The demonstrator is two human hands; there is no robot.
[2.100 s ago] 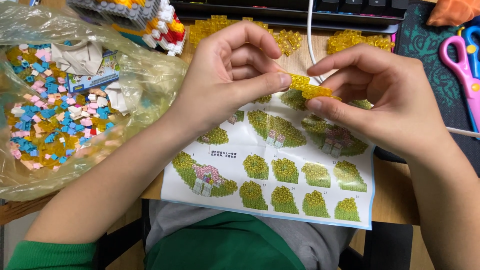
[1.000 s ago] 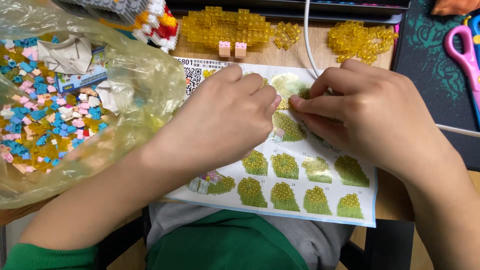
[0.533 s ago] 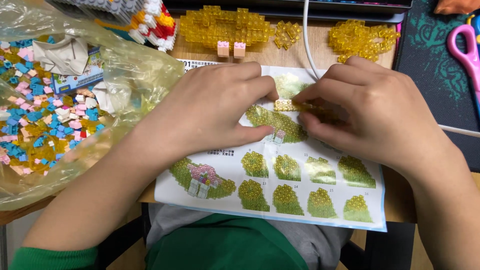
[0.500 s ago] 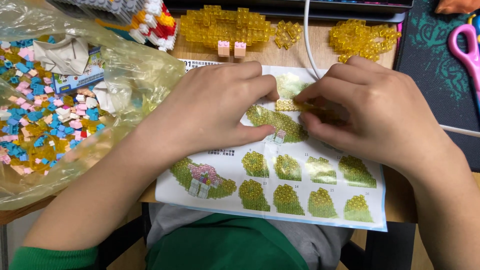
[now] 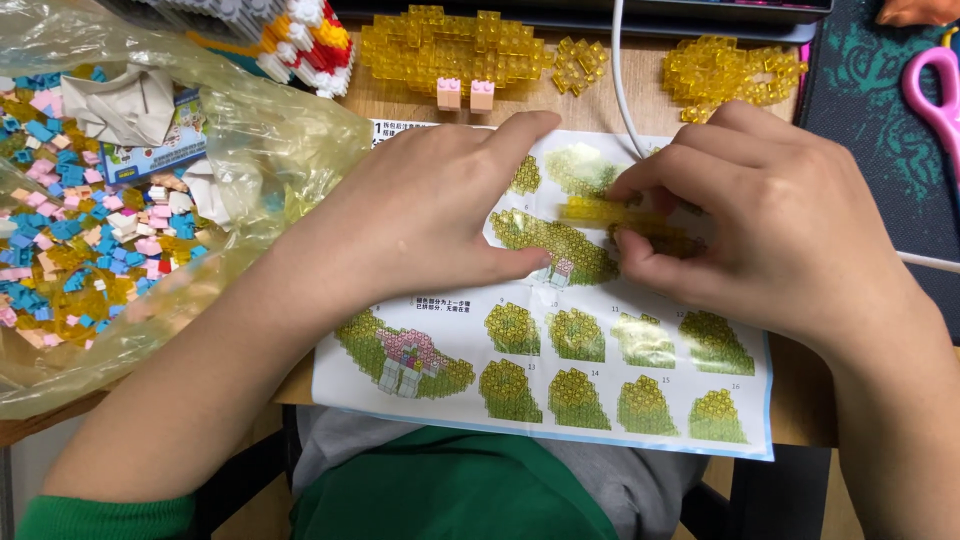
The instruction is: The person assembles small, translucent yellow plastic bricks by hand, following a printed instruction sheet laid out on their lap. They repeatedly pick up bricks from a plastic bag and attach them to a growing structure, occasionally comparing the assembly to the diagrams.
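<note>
Lowered since earlier: both hands, onto the instruction sheet (image 5: pixel 600 370). Yellow brick strip (image 5: pixel 600 212) is pinched by right hand (image 5: pixel 780 220) fingertips; left hand (image 5: pixel 420 215) is laid flat, fingers released.

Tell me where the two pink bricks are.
In the head view, the two pink bricks sit side by side at top centre, just below the large yellow brick assembly and above the instruction sheet.

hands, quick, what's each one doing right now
Left hand: open, lying flat on the instruction sheet, holding nothing.
Right hand: fingers pinched on a yellow brick strip.
</note>
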